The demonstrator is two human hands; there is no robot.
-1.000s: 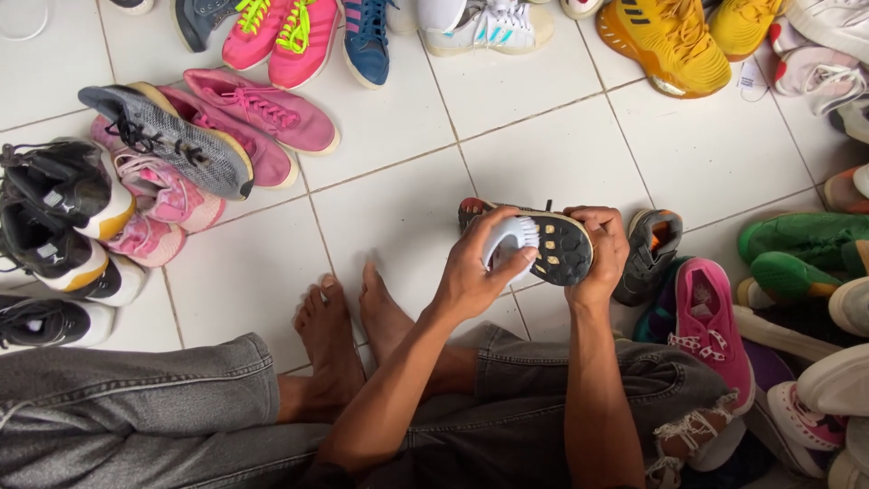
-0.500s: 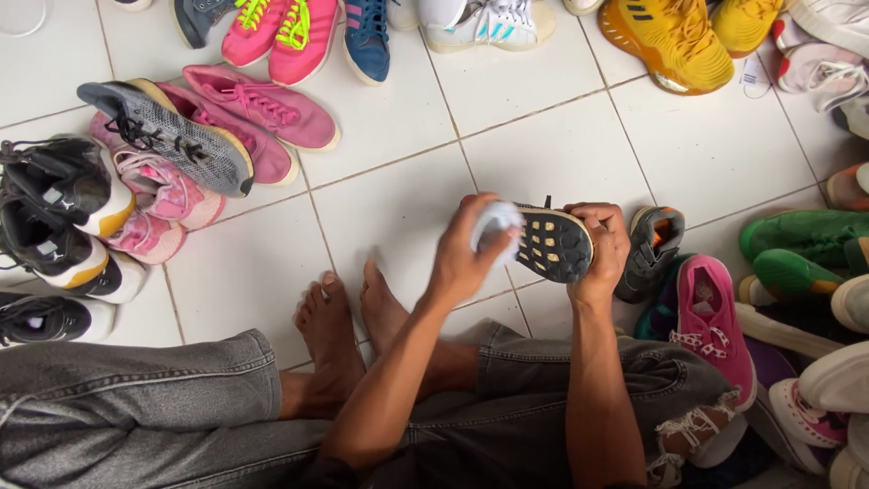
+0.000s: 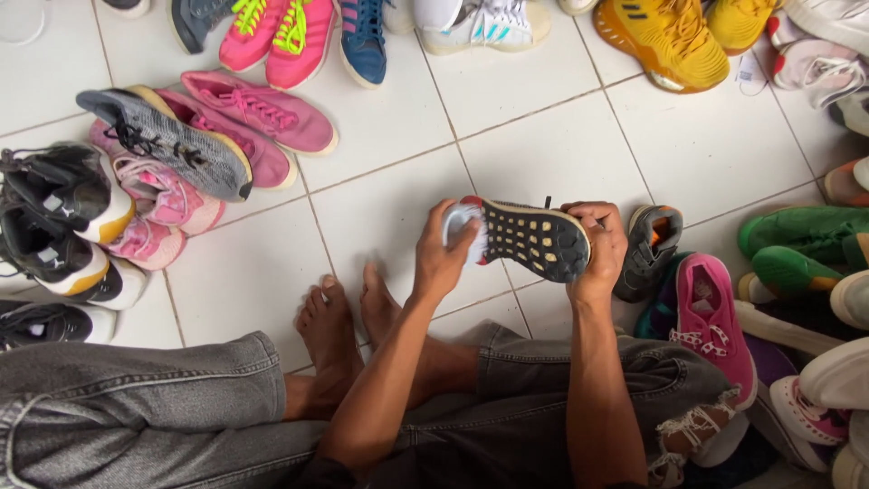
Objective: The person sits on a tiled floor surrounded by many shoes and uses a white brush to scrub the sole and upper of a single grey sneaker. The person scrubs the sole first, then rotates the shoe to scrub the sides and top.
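Shoe (image 3: 529,237) between left hand (image 3: 444,258) and right hand (image 3: 602,249), above tiled floor (image 3: 543,154), shoes all around

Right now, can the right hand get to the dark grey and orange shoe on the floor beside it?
Probably yes. The dark grey and orange shoe lies just past the right hand with nothing between them, but that hand grips the black-soled shoe, so it would have to let go first.

Grey denim jeans (image 3: 145,407) are worn, frayed and torn at one knee (image 3: 697,421). The forearms are left bare, no sleeves being seen, and the feet (image 3: 348,317) are unshod.
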